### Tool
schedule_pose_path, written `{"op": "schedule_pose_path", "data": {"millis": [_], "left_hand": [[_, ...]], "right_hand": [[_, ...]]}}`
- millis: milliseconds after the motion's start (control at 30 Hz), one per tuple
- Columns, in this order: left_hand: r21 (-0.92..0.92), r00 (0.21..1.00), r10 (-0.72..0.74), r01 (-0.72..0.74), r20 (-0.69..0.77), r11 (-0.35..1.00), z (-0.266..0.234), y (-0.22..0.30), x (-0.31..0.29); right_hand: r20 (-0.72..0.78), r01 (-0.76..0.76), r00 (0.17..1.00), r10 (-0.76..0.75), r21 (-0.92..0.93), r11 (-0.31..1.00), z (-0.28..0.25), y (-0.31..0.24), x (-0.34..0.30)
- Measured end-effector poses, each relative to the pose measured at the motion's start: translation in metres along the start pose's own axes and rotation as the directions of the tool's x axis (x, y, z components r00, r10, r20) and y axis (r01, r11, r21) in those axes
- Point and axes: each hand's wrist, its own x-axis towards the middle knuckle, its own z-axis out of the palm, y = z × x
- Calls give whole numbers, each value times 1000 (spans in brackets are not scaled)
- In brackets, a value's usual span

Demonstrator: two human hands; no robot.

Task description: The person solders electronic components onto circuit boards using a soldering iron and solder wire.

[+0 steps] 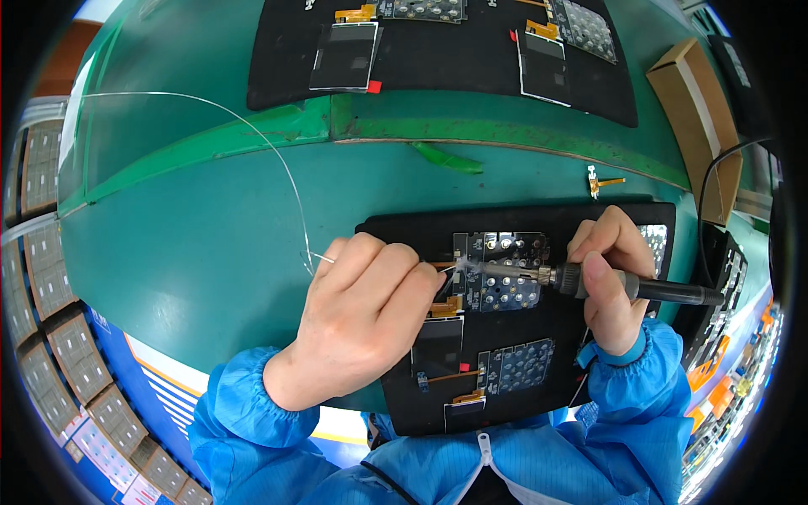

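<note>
left hand (358, 316) pinches solder wire (278, 160), right hand (608, 282) grips soldering iron (589, 282) w/ tip on keypad board (501, 271).

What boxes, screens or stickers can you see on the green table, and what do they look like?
Cardboard box: far right, brown, long, open top.
Small screens: far black mat, dark rectangles, orange ribbon tabs.
Small screen: near mat, beside the left hand, dark, red tab.
Stacked trays: left edge, square, grey-brown.

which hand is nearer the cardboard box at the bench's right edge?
Right. The right hand, holding the soldering iron, sits just below-left of the cardboard box; the left hand is farther left, feeding solder wire.
</note>
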Motion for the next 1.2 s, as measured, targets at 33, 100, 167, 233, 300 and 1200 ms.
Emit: {"op": "schedule_pose_path", "data": {"millis": [33,100,167,233,300,1200], "left_hand": [[2,1000,2,-2,1,1000,1,0,1],[-7,1000,8,-7,7,1000,2,0,3],[-17,1000,16,-16,8,1000,4,-1,6],[-86,996,-84,84,-3,993,6,2,7],[-119,991,-133,131,-4,984,6,3,9],[-48,997,-80,79,-21,996,11,0,1]], "right_hand": [[-2,-1,1000,1,2,1000,0,0,0],[-6,-1,1000,1,3,1000,0,0,0],[-13,-12,1000,12,13,1000,0,0,0],[-8,-2,1000,2,-5,1000,0,0,0],[-8,0,1000,0,-16,1000,0,0,0],[-10,-40,999,40,-20,999,0,-2,-1]]}}
